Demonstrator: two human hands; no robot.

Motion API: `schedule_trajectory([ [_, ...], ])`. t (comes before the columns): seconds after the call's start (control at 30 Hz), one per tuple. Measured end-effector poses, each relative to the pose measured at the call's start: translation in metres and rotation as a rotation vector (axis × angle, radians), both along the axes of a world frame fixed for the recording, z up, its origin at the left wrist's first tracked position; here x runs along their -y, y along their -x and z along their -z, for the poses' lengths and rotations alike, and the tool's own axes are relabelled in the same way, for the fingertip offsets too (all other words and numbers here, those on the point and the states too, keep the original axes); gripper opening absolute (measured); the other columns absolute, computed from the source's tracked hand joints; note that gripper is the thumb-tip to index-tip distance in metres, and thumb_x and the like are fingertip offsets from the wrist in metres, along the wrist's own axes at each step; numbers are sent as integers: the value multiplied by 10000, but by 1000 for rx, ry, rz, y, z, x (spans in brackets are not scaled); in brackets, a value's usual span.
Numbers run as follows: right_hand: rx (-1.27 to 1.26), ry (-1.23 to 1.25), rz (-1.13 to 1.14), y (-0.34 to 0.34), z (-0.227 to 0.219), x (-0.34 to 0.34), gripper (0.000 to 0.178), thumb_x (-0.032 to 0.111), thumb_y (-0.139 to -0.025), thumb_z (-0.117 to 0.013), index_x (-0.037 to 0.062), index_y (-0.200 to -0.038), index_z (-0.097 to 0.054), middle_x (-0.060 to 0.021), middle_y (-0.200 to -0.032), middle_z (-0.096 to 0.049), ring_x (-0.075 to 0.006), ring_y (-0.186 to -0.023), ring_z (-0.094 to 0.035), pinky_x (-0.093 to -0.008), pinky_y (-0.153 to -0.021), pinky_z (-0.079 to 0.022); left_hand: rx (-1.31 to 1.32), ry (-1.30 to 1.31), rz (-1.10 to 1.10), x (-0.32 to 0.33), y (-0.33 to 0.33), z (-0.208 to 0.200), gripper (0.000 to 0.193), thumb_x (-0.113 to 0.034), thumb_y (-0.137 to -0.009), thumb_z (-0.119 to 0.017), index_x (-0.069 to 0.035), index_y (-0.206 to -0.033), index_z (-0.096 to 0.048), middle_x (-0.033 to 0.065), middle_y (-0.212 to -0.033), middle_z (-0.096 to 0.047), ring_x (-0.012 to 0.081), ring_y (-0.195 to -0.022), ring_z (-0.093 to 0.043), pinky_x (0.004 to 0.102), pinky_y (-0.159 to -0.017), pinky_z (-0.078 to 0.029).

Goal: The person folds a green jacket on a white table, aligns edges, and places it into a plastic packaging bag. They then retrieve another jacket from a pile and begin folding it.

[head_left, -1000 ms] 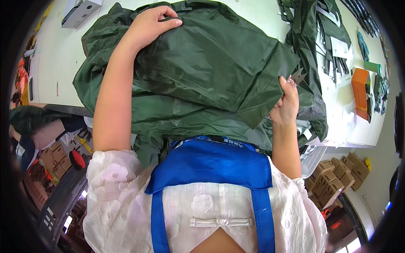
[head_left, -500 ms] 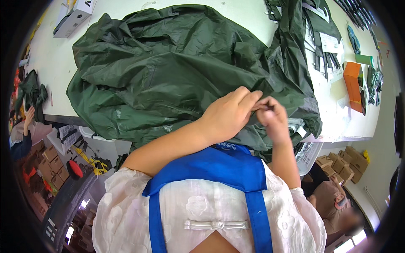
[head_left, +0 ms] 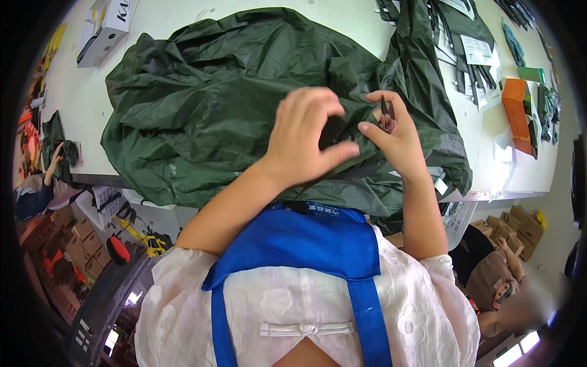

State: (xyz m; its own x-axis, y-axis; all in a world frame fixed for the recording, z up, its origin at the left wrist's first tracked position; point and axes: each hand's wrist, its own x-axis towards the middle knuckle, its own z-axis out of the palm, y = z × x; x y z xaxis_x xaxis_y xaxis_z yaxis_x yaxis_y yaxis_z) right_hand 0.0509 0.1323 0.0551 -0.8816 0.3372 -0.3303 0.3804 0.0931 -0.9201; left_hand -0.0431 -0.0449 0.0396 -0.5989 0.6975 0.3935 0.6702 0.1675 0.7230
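A dark green jacket (head_left: 244, 104) is spread over the white table (head_left: 79, 104). A fold at its 4 o'clock edge is pinched by the left hand (head_left: 306, 137); small snips (head_left: 384, 110) are gripped in the right hand (head_left: 394, 137). The fabric is judged light, limp and slippery, best held at seams.

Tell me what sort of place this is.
Probably a garment workshop or factory finishing line. A large dark green garment is spread on a long white worktable, more dark pieces and paper tags lie along it, and cardboard boxes sit stacked on the floor beside it.
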Motion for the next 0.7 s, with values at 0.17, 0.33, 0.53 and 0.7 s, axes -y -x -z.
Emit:
schedule_trajectory([
  [0.17,-99,74,-25,-7,4,1,385,44,-769,-699,68,-1086,-481,46,-804,-423,-37,-705,-358,-192,-642,-339,-86,146,36,-12,11,1,302,-134,-709,-714,-68,-980,-598,94,-1011,-625,285,-974,-577,385,-871,-427],
  [0.33,-110,-44,-77,-12,10,-4,353,60,-787,-684,55,-1065,-466,7,-826,-472,-63,-703,-401,-202,-643,-356,249,129,94,-4,20,-13,74,-77,-810,-654,-45,-874,-671,80,-769,-660,198,-744,-621,312,-783,-455],
  [0.53,-315,-383,-44,-8,-17,-7,253,59,-837,-621,13,-1066,-523,-81,-839,-562,-164,-729,-551,-268,-686,-455,790,172,57,4,24,-15,135,-118,-893,-614,7,-929,-652,-17,-762,-612,47,-724,-510,215,-672,-423],
  [0.7,-339,-701,-288,11,-46,-10,249,129,-746,-752,13,-930,-630,-83,-828,-620,-218,-704,-617,-299,-607,-498,846,169,83,6,24,-16,129,-106,-895,-604,14,-918,-646,-15,-761,-604,46,-726,-504,218,-674,-422],
])
